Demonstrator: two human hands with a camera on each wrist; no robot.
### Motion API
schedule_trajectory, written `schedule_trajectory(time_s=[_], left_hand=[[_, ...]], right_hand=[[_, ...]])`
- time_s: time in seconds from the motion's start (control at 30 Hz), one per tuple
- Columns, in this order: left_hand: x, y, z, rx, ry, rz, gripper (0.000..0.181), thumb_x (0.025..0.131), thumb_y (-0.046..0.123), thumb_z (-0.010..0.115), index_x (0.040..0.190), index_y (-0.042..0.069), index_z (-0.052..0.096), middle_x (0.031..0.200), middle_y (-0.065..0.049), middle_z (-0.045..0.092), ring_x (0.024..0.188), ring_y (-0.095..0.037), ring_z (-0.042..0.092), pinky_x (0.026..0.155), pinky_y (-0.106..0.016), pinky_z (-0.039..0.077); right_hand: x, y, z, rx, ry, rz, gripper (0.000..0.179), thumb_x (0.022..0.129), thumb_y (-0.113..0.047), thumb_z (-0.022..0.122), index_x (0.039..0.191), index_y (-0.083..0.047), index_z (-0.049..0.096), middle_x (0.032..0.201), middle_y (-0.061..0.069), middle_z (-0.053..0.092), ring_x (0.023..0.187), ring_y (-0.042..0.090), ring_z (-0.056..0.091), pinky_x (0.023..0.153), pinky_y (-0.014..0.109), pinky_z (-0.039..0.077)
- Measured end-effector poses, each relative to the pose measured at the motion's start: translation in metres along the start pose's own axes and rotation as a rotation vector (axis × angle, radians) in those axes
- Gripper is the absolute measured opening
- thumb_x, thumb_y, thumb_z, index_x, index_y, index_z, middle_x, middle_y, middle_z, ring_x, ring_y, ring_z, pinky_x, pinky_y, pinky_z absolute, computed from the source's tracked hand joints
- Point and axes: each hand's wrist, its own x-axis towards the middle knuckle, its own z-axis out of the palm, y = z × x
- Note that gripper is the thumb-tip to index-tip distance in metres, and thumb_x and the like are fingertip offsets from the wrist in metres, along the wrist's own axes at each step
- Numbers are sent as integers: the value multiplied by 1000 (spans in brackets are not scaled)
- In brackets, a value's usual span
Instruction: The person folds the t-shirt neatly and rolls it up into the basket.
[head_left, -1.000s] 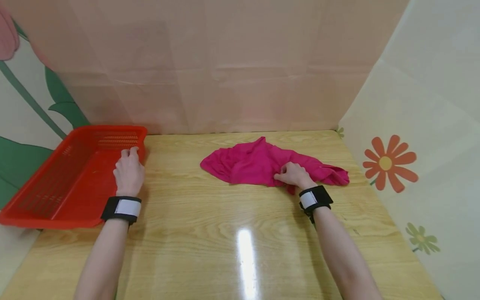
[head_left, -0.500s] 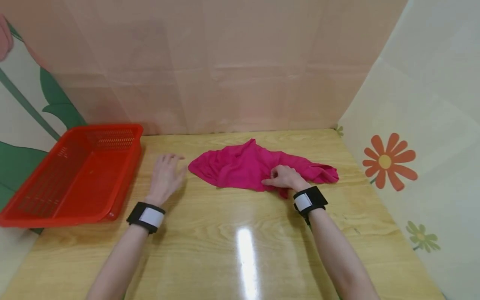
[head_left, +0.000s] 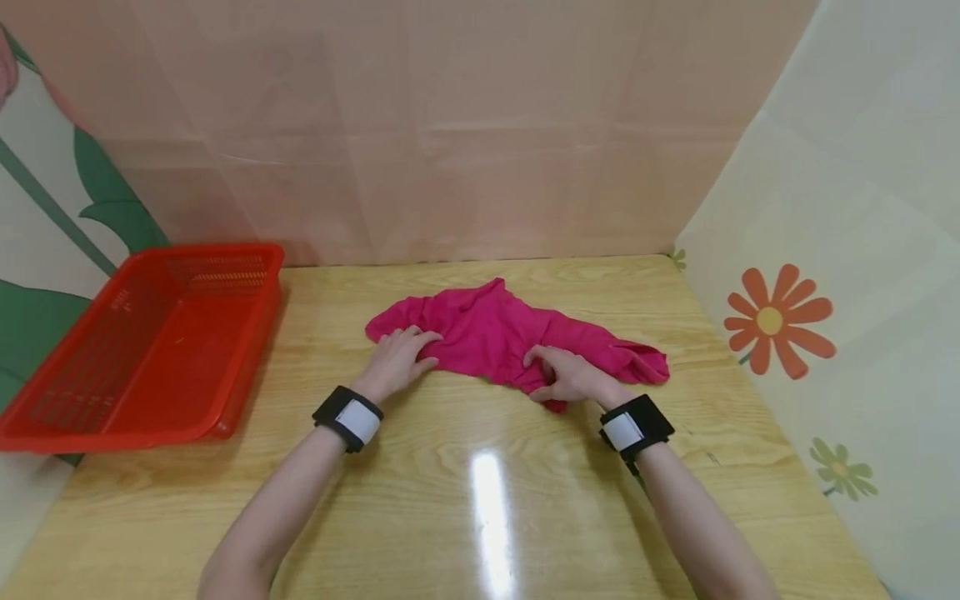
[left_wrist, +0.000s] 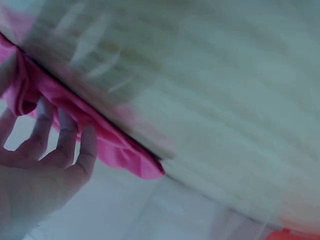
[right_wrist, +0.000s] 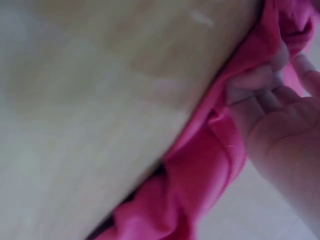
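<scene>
A crumpled bright pink cloth (head_left: 480, 325) lies across the back half of the table, and a stitched seam shows on it in the right wrist view. My left hand (head_left: 393, 360) rests at its lower left edge, thumb apart from the fingers. In the left wrist view, slightly bent fingers (left_wrist: 65, 135) lie against the pink fabric (left_wrist: 120, 155). At the cloth's front middle, my right hand (head_left: 570, 375) has its fingers curled on the fabric. The right wrist view shows these bent fingers (right_wrist: 252, 82) against the cloth (right_wrist: 205, 160); part of their contact is hidden.
A red plastic basket (head_left: 247, 350) with slotted walls stands at the left of the wooden table (head_left: 420, 483). A plain pinkish backdrop (head_left: 480, 150) rises behind, and a flower-printed sheet (head_left: 862, 250) borders the right side.
My left hand has left the basket's right rim and moved right to the cloth. The right hand and the cloth have shifted a little left and nearer. Right thumb and forefinger look farther apart.
</scene>
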Motion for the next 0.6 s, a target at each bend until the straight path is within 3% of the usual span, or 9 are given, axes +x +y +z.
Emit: schedule_trajectory(time_s=[0.13, 0.3, 0.43, 0.53, 0.6], left_hand=[[1, 0, -10, -49, 95, -9, 22, 96, 20, 68, 116, 11, 74, 104, -9, 74, 99, -28, 70, 78, -45, 55], [1, 1, -32, -277, 165, -71, 24, 98, 18, 64, 114, 5, 76, 105, -13, 75, 99, -26, 69, 84, -40, 54], [1, 5, -54, -684, 173, -194, 25, 98, 16, 62, 113, 0, 74, 89, -8, 75, 78, -16, 68, 75, -28, 55], [1, 11, -69, -1084, 195, -290, 19, 99, 10, 58, 99, 0, 74, 70, 3, 67, 59, -9, 61, 62, -23, 53], [1, 15, -79, -1298, 230, -312, 23, 99, 7, 54, 85, 6, 73, 65, 9, 63, 57, -5, 58, 61, -21, 52]], right_hand=[[-9, 3, -1, 41, 55, -23, 29, 87, -8, 73, 115, -10, 64, 73, 0, 51, 64, 12, 47, 62, 25, 40], [-16, 5, -11, 20, 183, -39, 13, 85, -14, 78, 87, -12, 65, 65, -2, 49, 62, 10, 45, 59, 23, 37], [-18, -1, -27, 36, 346, -81, 24, 84, -11, 76, 73, -11, 54, 69, 0, 47, 68, 13, 44, 63, 25, 36], [-18, -13, -40, 130, 470, -106, 19, 81, 0, 69, 78, -7, 51, 78, 5, 50, 79, 17, 48, 70, 25, 42], [-18, -21, -48, 186, 547, -115, 17, 80, 4, 66, 84, -4, 52, 84, 7, 53, 86, 19, 51, 72, 24, 46]])
